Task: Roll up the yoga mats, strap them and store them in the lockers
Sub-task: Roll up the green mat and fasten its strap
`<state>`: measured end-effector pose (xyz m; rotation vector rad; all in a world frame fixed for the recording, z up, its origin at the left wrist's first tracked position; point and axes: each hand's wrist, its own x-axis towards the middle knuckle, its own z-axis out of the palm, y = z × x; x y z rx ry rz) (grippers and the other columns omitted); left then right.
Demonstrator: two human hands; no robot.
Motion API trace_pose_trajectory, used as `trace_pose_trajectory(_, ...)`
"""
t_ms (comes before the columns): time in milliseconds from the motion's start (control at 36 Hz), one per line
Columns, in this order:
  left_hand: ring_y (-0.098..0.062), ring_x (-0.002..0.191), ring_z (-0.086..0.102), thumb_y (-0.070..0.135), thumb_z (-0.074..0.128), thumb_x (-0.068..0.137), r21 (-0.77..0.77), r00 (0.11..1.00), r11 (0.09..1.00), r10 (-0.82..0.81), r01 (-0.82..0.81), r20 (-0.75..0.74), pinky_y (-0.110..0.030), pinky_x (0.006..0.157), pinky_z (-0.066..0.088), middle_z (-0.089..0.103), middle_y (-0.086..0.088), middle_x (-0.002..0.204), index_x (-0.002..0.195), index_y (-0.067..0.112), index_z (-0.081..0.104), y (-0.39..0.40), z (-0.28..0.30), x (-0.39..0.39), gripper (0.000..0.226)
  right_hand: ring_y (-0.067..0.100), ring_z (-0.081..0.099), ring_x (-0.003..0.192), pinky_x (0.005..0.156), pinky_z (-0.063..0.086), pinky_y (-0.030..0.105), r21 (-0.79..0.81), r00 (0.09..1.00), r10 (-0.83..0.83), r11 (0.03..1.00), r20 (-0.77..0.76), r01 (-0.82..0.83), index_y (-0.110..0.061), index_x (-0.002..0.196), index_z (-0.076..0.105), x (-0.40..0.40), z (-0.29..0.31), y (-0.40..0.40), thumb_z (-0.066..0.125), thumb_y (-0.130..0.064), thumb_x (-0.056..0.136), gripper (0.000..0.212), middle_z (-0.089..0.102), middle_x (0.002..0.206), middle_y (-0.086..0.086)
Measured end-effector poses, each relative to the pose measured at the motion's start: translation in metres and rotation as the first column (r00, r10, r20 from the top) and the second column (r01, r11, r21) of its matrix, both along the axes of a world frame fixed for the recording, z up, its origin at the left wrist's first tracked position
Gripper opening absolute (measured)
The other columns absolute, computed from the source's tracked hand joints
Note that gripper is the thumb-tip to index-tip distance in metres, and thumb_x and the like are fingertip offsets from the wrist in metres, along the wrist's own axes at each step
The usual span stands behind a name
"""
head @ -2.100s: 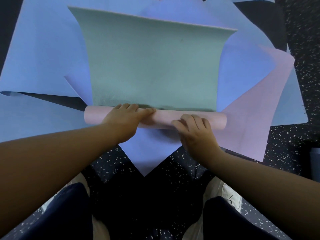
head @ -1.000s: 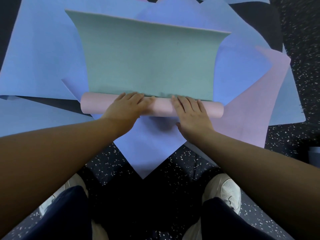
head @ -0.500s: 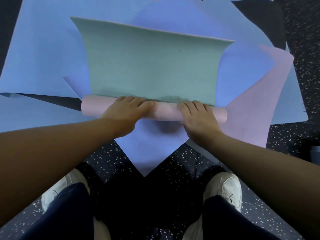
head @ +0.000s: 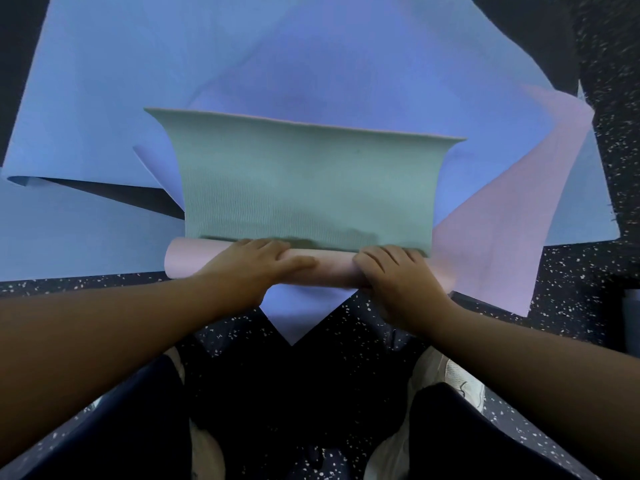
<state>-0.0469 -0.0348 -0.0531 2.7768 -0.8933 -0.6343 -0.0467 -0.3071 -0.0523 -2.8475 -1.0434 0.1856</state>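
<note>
A yoga mat, green on top with a pink underside, lies partly rolled in front of me. Its flat green part stretches away from me over other mats. The pink roll lies crosswise at the near end. My left hand holds the roll left of its middle, fingers over the top and thumb along the front. My right hand grips the roll near its right end, fingers curled over it. The middle of the roll shows between the hands.
Several blue mats lie spread and overlapping under the green one, with a pink mat at the right. Dark speckled floor surrounds them. My knees and white shoes are at the bottom. A dark object sits at the right edge.
The roll has moved away from me and grown thicker, and the flat green part is shorter. Both hands have stayed on the roll, shifting their hold as it turned.
</note>
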Motion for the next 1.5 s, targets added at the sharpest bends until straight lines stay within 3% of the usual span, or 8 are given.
trace_pose_trajectory(361, -0.035, 0.131, 0.041, 0.038, 0.060, 0.090, 0.108, 0.996, 0.993, -0.048, 0.040, 0.074, -0.042, 0.109, 0.031, 0.035, -0.013, 0.150, 0.151, 0.041, 0.007, 0.003, -0.004, 0.005, 0.081, 0.031, 0.062, 0.091, 0.069, 0.050, 0.038, -0.029, 0.995, -0.092, 0.995, -0.044, 0.090, -0.008, 0.110, 0.062, 0.002, -0.001, 0.005, 0.071, -0.013, 0.063, 0.048, 0.064, 0.108, 0.010)
trace_pose_trajectory(472, -0.033, 0.101, 0.057, 0.041, 0.090, 0.052, 0.062, 0.953, 0.998, -0.032, 0.013, 0.302, -0.043, 0.084, 0.051, 0.060, -0.015, 0.118, 0.139, 0.029, 0.036, 0.000, -0.003, 0.009, 0.103, 0.032, 0.054, 0.089, 0.070, 0.045, 0.037, -0.105, 0.991, -0.130, 0.986, 0.006, 0.130, -0.008, 0.116, 0.063, 0.008, 0.002, 0.006, 0.061, -0.020, 0.068, 0.049, 0.060, 0.108, 0.013)
trace_pose_trajectory(611, -0.032, 0.084, 0.058, 0.036, 0.089, 0.054, 0.053, 0.930, 0.998, -0.052, 0.035, 0.363, -0.037, 0.064, 0.047, 0.061, -0.013, 0.104, 0.133, 0.030, 0.040, -0.006, 0.003, 0.015, 0.093, 0.033, 0.056, 0.085, 0.069, 0.045, 0.039, -0.130, 0.988, -0.153, 0.980, -0.008, 0.150, -0.006, 0.116, 0.064, 0.016, 0.002, 0.007, 0.074, -0.015, 0.063, 0.055, 0.061, 0.103, 0.014)
trace_pose_trajectory(778, -0.036, 0.081, 0.060, 0.035, 0.091, 0.053, 0.058, 0.957, 0.998, -0.049, 0.034, 0.285, -0.041, 0.060, 0.049, 0.061, -0.013, 0.103, 0.127, 0.033, 0.042, -0.004, 0.004, 0.021, 0.090, 0.033, 0.058, 0.086, 0.068, 0.048, 0.040, -0.096, 0.985, -0.173, 0.981, -0.012, 0.171, -0.008, 0.119, 0.064, 0.025, 0.002, 0.007, 0.041, -0.031, 0.083, 0.049, 0.062, 0.102, 0.011)
trace_pose_trajectory(944, -0.033, 0.111, 0.052, 0.040, 0.080, 0.073, 0.103, 0.978, 0.993, 0.039, -0.061, 0.205, -0.044, 0.086, 0.043, 0.051, -0.008, 0.128, 0.130, 0.043, 0.015, -0.009, 0.006, 0.026, 0.086, 0.032, 0.060, 0.088, 0.070, 0.048, 0.041, -0.097, 0.972, -0.233, 0.969, -0.042, 0.228, -0.011, 0.119, 0.064, 0.033, 0.001, 0.010, 0.032, -0.031, 0.086, 0.050, 0.064, 0.103, 0.009)
trace_pose_trajectory(1111, -0.027, 0.097, 0.039, 0.044, 0.094, 0.041, 0.017, 0.920, 0.997, 0.062, -0.074, 0.387, -0.039, 0.074, 0.042, 0.041, -0.008, 0.112, 0.132, 0.033, 0.037, -0.008, -0.001, 0.028, 0.108, 0.035, 0.056, 0.101, 0.080, 0.043, 0.045, -0.055, 0.945, -0.308, 0.951, -0.107, 0.304, -0.011, 0.127, 0.057, 0.035, 0.003, 0.016, 0.026, -0.030, 0.092, 0.051, 0.062, 0.115, 0.011)
trace_pose_trajectory(1361, -0.026, 0.118, 0.040, 0.046, 0.053, 0.093, 0.248, 0.969, 0.966, 0.011, -0.074, 0.249, -0.039, 0.090, 0.038, 0.037, 0.000, 0.131, 0.152, 0.038, 0.007, -0.015, 0.011, 0.033, 0.075, 0.035, 0.057, 0.089, 0.073, 0.045, 0.042, 0.077, 0.936, -0.352, 0.933, -0.011, 0.352, -0.009, 0.107, 0.063, 0.034, 0.001, 0.020, 0.029, -0.028, 0.093, 0.041, 0.062, 0.103, 0.011)
trace_pose_trajectory(1500, -0.032, 0.097, 0.051, 0.032, 0.070, 0.084, 0.125, 0.969, 0.986, 0.075, -0.107, 0.237, -0.041, 0.075, 0.042, 0.055, -0.004, 0.114, 0.137, 0.030, 0.040, -0.009, 0.014, 0.037, 0.061, 0.032, 0.052, 0.089, 0.072, 0.041, 0.039, 0.179, 0.940, -0.315, 0.940, 0.130, 0.290, -0.013, 0.104, 0.065, 0.035, 0.004, 0.019, 0.045, -0.019, 0.090, 0.025, 0.059, 0.101, 0.009)
